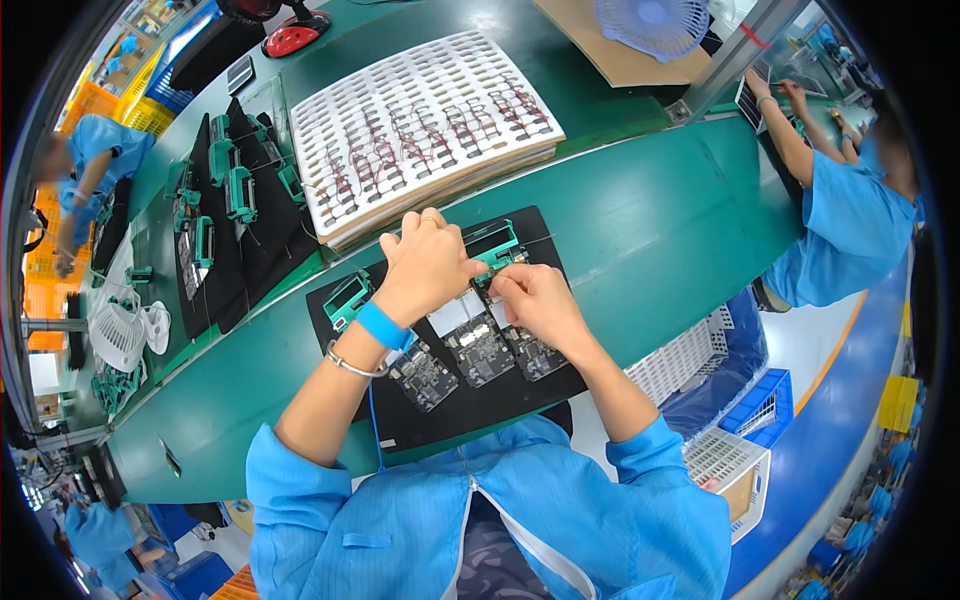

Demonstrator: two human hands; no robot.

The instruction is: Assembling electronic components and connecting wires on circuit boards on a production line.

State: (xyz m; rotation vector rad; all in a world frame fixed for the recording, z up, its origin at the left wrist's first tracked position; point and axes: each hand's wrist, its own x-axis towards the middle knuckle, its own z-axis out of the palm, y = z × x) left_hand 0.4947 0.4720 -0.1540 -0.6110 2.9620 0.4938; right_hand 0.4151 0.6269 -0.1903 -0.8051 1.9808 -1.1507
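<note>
Three green circuit boards lie side by side on a black mat (400,428): the left board (424,378), the middle board (480,352) and the right board (538,358). A green plastic frame (347,298) is at the left board's far end, and another green frame (492,240) is beyond the others. My left hand (425,262), with a blue wrist strap (382,326), bends its fingers over the far ends of the boards, thumb toward the right-hand frame. My right hand (540,305) pinches close beside that thumb. Whatever the fingertips hold is too small or hidden.
Beyond the mat stands a stack of white trays (420,130) with rows of small wired parts. More green frames (240,195) rest on black mats at the left. Co-workers in blue sit at the right (850,220) and left (105,155). White crates (730,470) stand below the bench.
</note>
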